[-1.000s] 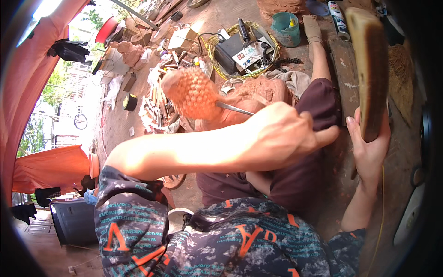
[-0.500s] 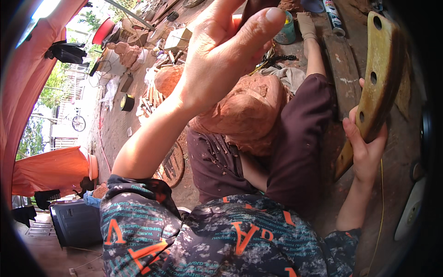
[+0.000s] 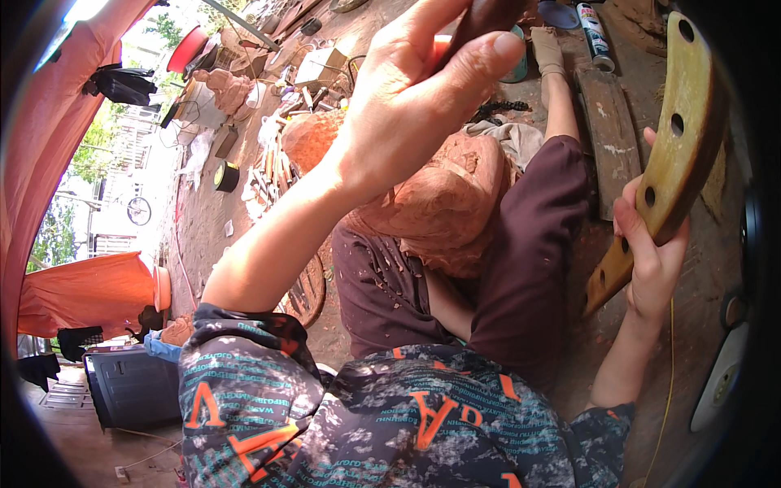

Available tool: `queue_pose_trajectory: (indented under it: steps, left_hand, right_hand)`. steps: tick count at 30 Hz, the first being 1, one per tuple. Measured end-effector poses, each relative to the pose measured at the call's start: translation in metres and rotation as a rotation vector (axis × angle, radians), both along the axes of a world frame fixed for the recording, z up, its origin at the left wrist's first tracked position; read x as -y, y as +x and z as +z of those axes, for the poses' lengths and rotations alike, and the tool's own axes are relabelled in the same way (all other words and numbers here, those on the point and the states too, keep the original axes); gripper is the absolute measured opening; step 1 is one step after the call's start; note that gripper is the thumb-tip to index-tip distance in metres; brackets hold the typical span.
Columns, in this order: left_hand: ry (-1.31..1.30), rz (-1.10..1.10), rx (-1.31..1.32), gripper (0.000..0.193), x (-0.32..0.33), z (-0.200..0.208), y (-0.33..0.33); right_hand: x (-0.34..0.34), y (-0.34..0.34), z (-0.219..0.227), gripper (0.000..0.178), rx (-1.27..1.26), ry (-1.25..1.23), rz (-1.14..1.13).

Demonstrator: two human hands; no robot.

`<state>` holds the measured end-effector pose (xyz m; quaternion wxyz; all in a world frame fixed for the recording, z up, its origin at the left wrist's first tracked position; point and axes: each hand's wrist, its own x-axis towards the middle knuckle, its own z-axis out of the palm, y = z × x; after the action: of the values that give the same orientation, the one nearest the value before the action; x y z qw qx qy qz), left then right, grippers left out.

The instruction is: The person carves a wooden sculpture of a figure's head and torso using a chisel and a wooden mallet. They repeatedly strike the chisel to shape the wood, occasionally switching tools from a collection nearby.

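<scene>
My left hand is raised high in front of me. Its thumb and fingers close around a dark brown object that runs out of the top of the view, so its kind is hidden. At the right, my right hand grips a long, curved, yellowish-brown piece with a row of dark holes by its lower part, holding it tilted upright. Between my legs rests a reddish-brown wood carving, partly covered by my left hand and wrist. Neither hand touches it.
Several carving tools lie beyond the carving on the left. A worn wooden plank and a spray can lie near my outstretched foot. A yellow cord runs down the right side. A dark bin lies at the left.
My left hand and the dark object have shifted slightly right in the view. The holed piece has moved a little right too. Both hands keep their hold.
</scene>
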<state>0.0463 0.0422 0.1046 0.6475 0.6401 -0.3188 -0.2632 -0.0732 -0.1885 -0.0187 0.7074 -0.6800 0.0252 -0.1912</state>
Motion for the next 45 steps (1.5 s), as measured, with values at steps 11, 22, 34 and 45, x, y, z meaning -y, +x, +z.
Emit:
queue_pose_trajectory:
  steps: [11,22,34,45]
  left_hand:
    - [0.241,0.236,0.678,0.031,0.025,-0.03,-0.017]
    - [-0.059,-0.146,0.112,0.049,-0.005,0.004,0.001]
    - [0.115,0.119,0.54,0.054,0.009,-0.025,-0.009]
    - [0.804,-0.059,1.013,0.033,0.007,-0.07,-0.125]
  right_hand:
    - [-0.001,-0.002,-0.004,0.054,0.029,-0.43,-0.084]
    - [-0.001,-0.036,-0.029,0.035,-0.069,-0.15,-0.057]
    - [-0.009,-0.041,-0.025,0.033,-0.08,-0.045,-0.008]
    - [-0.025,-0.074,-0.037,0.059,-0.253,0.157,0.13]
